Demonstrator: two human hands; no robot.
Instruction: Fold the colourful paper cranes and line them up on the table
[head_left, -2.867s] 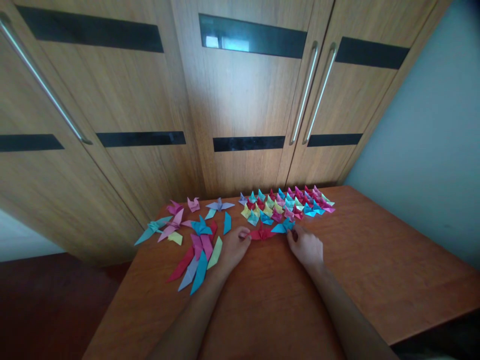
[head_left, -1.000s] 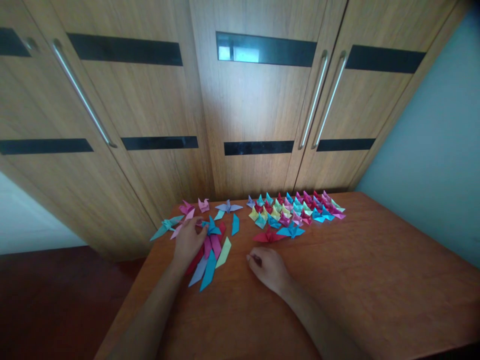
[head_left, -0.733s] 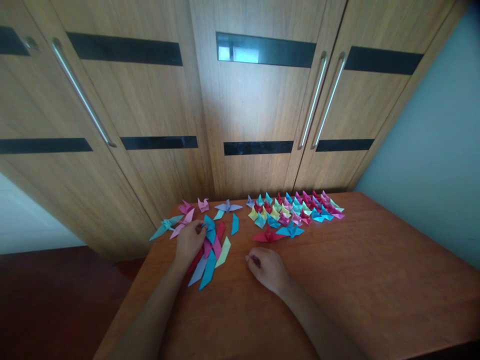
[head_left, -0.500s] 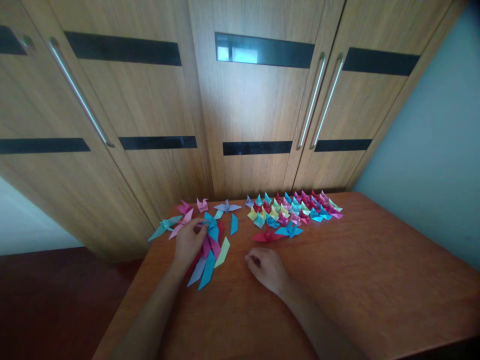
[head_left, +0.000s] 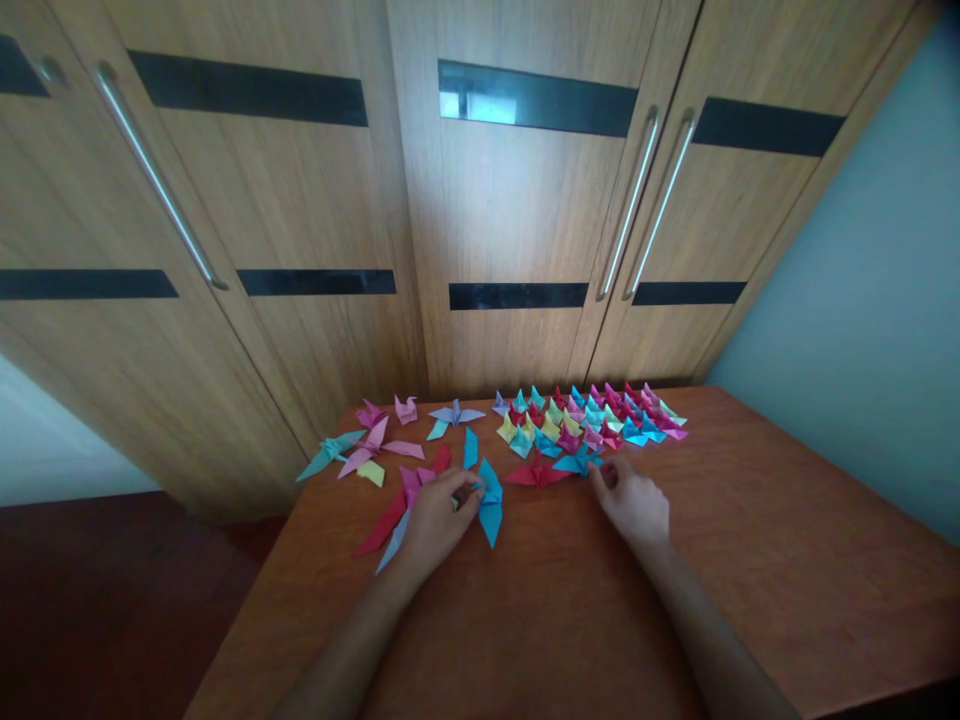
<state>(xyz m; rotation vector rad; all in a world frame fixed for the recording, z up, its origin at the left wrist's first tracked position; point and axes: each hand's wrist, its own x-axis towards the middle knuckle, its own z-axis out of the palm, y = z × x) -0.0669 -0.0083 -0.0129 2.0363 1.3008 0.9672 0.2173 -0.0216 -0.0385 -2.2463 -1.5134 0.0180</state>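
Observation:
My left hand (head_left: pixel 442 515) is closed, pinching a blue origami crane (head_left: pixel 490 502) by one end, its wings spread up and down. Partly under this hand lie a magenta crane (head_left: pixel 411 485), a red paper piece (head_left: pixel 381 528) and a lavender one (head_left: pixel 393 545). My right hand (head_left: pixel 634 500) has its fingers drawn together at the right wing of a second blue crane (head_left: pixel 577 460), which rests on the table; the fingertips seem to pinch that wing. A red crane (head_left: pixel 538 472) sits just left of it.
Rows of small folded cranes (head_left: pixel 592 415) stand at the back of the brown table (head_left: pixel 525 620). Pink (head_left: pixel 373 446), teal (head_left: pixel 330 453) and lavender (head_left: pixel 454 412) cranes lie at the left. Wooden wardrobe doors (head_left: pixel 510 210) rise right behind the table.
My left hand has moved right and toward me, carrying the blue crane out of the left pile. My right hand has moved right and away from me to the other blue crane.

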